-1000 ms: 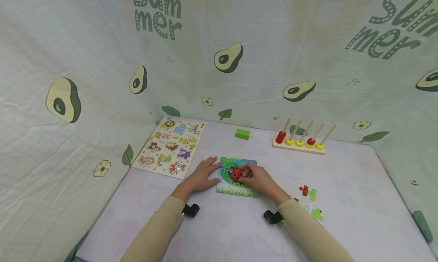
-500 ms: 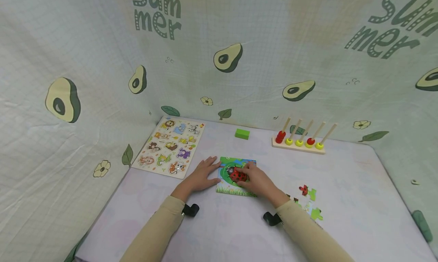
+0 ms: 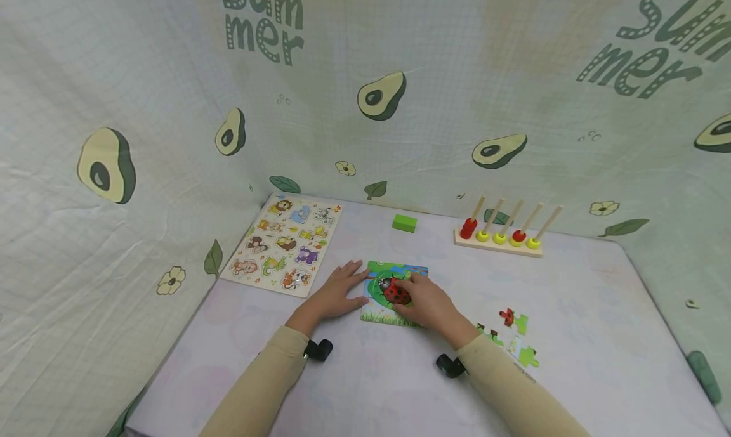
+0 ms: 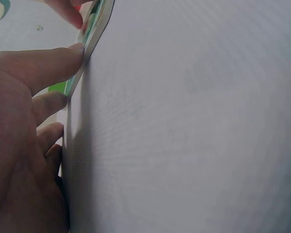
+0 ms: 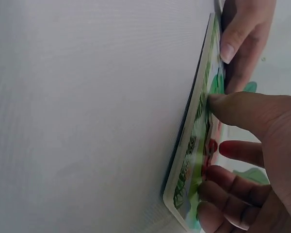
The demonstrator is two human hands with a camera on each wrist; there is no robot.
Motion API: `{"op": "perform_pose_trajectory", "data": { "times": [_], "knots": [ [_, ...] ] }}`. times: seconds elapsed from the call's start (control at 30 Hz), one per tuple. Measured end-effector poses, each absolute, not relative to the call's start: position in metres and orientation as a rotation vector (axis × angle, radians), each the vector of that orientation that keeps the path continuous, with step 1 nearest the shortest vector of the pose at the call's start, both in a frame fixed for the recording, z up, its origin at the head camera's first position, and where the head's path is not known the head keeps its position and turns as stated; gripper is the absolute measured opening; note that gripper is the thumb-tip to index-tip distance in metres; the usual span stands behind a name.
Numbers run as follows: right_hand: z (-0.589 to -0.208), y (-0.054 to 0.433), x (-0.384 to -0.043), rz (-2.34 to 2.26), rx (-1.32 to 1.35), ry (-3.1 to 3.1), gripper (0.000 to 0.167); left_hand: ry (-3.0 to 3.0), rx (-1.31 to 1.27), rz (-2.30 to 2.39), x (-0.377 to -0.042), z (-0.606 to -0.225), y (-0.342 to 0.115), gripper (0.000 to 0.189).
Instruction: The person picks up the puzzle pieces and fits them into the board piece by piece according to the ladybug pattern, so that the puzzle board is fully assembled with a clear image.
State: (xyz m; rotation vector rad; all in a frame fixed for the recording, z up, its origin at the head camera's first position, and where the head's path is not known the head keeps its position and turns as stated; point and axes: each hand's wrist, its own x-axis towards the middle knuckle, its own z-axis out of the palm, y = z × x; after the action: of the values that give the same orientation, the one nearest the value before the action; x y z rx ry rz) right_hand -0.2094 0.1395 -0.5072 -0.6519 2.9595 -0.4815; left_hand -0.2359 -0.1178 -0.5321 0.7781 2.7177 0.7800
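A ladybug jigsaw puzzle [image 3: 381, 314] in a flat tray, with a green and blue background, lies on the table between both hands. My left hand [image 3: 335, 293] rests at its left side, thumb and fingers extended against the edge; in the left wrist view the thumb [image 4: 53, 65] touches the rim. Over the puzzle's right half is my right hand [image 3: 428, 302], thumb and fingertips spread apart on the ladybug. The right wrist view shows that thumb on the puzzle surface and a slightly raised piece edge [image 5: 210, 131] near it. The hand covers the puzzle's right part.
Several loose puzzle pieces [image 3: 520, 323] lie right of the puzzle, partly behind the right forearm. An animal peg puzzle board [image 3: 328, 224] lies at back left. A green block [image 3: 404, 223] and a bead stacker [image 3: 499, 247] stand near the back cloth.
My right hand has shifted slightly left over the ladybug, and its fingers have spread from a closer pinch. More of the loose pieces show beside the right forearm. The left hand stays put.
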Motion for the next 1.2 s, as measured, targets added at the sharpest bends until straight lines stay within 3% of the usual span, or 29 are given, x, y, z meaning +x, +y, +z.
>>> {"op": "perform_pose_trajectory", "data": {
  "times": [1.2],
  "knots": [
    [-0.5111, 0.1389, -0.2095, -0.481, -0.645, 2.972, 0.053, 2.718, 0.755, 0.746, -0.2377, -0.5370, -0.1182, 0.070]
  ]
}}
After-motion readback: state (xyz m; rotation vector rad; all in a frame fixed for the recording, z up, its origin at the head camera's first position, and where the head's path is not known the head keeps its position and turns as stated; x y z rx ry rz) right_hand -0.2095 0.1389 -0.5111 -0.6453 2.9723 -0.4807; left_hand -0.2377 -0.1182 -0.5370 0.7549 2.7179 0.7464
